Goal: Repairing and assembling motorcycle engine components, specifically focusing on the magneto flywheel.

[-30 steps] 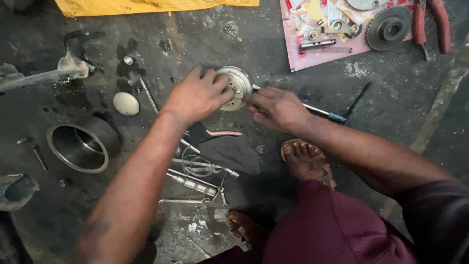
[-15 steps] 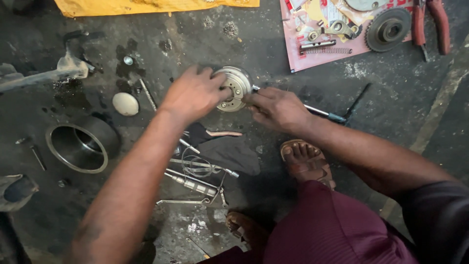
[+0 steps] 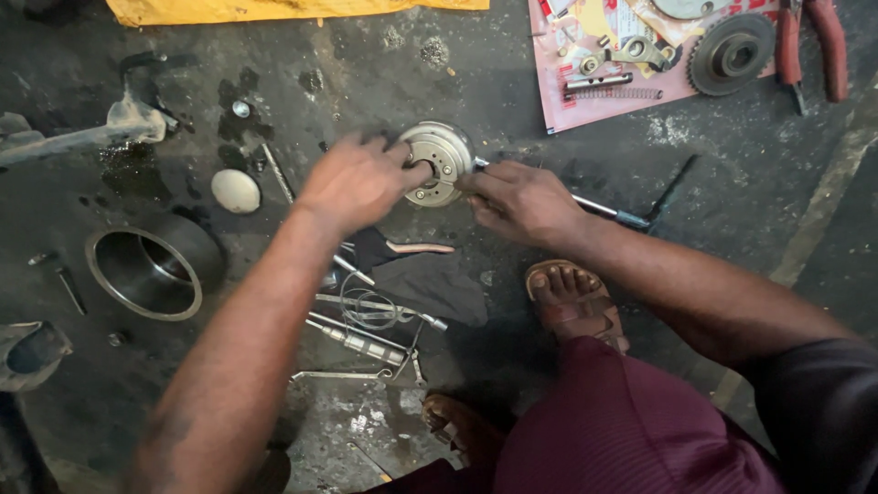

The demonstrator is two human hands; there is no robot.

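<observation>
Nearest to you, your knee in maroon cloth [image 3: 631,430] fills the lower right, and your sandalled foot [image 3: 574,304] rests flat on the dark, oily floor [image 3: 366,82] just beyond it. To the left of the foot lies a loose heap of thin metal rods and wire [image 3: 370,325], with a dark rag [image 3: 430,284] draped over its upper end. Further left, a wide metal ring [image 3: 146,272] (open side up, its inner wall shining) sits on the floor, and a small pale dome-shaped cap [image 3: 235,190] lies just past it.

Both your arms reach forward to the middle of the scene. Your left hand [image 3: 352,183] is curled, its fingers closed over the left rim of a round silver metal hub [image 3: 437,163] that stands on edge on the floor. Your right hand [image 3: 521,203] is curled too, its fingertips pinched against the right side of the same hub; whether it also grips the thin rod is hidden under the palm. That long steel rod [image 3: 608,212] runs out from under the right hand toward the right, ending at a dark angled handle.

Beyond the hub, at the top right, a pink sheet [image 3: 585,105] carries small parts: a spring, a bracket and a dark toothed sprocket [image 3: 732,55]. Red-handled pliers [image 3: 809,46] lie beside the sheet. A yellow cloth [image 3: 274,9] edges the top.
</observation>
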